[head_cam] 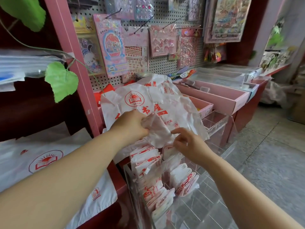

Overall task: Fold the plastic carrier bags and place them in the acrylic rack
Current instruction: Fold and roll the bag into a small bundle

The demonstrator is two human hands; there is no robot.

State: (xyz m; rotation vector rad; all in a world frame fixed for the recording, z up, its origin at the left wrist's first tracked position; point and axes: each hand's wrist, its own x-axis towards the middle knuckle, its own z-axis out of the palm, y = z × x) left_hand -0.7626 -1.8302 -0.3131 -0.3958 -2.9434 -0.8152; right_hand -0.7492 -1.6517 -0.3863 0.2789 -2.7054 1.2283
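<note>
Nearest, the acrylic rack [203,204] has folded bags [146,164] standing in its left compartments, and flat bags [46,161] lie on the shelf to its left. Above the rack's far end, the left hand [132,124] curls tight round a turned-up flap of the open carrier bag [165,103]. The right hand [188,144] pinches that flap's lower corner, other fingers loose. Bag looks thin, light, floppy and slippery, so pinch firmly at creases and edges.
</note>
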